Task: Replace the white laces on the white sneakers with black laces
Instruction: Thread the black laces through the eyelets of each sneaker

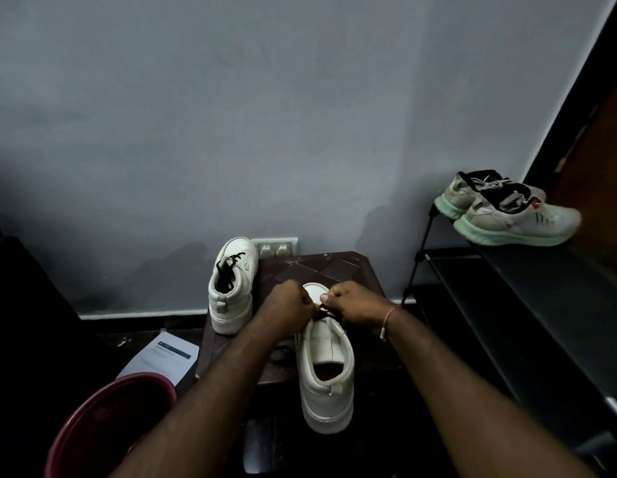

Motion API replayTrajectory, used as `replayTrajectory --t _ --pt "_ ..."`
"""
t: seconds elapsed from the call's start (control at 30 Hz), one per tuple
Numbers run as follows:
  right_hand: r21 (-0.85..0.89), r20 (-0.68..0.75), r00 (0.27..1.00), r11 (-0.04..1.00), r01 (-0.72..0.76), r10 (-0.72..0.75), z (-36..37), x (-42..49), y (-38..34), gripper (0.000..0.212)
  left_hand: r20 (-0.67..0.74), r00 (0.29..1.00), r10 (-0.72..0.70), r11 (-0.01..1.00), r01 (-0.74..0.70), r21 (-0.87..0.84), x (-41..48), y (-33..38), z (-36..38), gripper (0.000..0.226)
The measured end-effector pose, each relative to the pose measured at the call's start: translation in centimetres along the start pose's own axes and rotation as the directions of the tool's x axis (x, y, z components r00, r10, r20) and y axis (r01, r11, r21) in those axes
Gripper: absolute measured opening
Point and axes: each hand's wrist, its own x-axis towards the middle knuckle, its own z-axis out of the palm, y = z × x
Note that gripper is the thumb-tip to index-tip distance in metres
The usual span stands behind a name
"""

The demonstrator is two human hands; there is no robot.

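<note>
While the white leather sneaker (326, 370) sits on the dark brown wooden surface (317, 267), left hand (290, 305) and right hand (353, 305) pinch its thin black lace (329, 315) above the tongue. The lace is likely limp and light, best held near its stiff tips.

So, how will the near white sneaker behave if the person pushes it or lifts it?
The near white sneaker probably slides rather than rolls: its sole looks flat and thick. Its heel seems to pass the table front edge, so a pull may tip it off. Its upper holds shape, so likely stiff.
</note>
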Motion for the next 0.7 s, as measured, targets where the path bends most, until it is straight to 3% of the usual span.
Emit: replayTrajectory --t 0.17,0.3,0.37,0.43,0.53,0.7 --pt "0.033 0.020 1.000 0.999 -0.002 0.001 0.0 0.3 -0.3 0.034 0.032 0.999 -0.001 0.999 0.003 -0.043 0.6 -0.7 0.1 0.028" --pt "0.158 -0.147 0.988 0.985 0.076 -0.053 0.9 -0.3 0.2 0.022 0.045 0.998 -0.035 0.933 0.049 -0.356 0.7 -2.3 0.7 0.031" --pt "0.147 -0.223 0.970 0.980 0.133 -0.098 0.6 -1.0 -0.1 0.018 0.028 0.999 -0.044 0.914 0.052 -0.403 0.5 -2.5 1.0 0.030" --pt "0.002 -0.162 0.975 0.988 0.153 -0.151 0.0 -1.6 -1.1 0.018 0.003 0.999 -0.038 0.918 0.036 -0.396 0.3 -2.5 1.2 0.025" --pt "-0.355 -0.015 0.992 0.928 0.113 -0.126 -0.3 -1.9 -2.4 0.016 -0.051 0.995 -0.087 0.900 0.056 -0.433 0.5 -2.8 1.6 0.016" --pt "-0.525 -0.067 0.991 0.849 0.061 -0.113 0.6 -2.0 -4.5 0.017 -0.049 0.982 -0.183 0.893 0.145 -0.425 -0.4 -3.1 1.7 0.021"
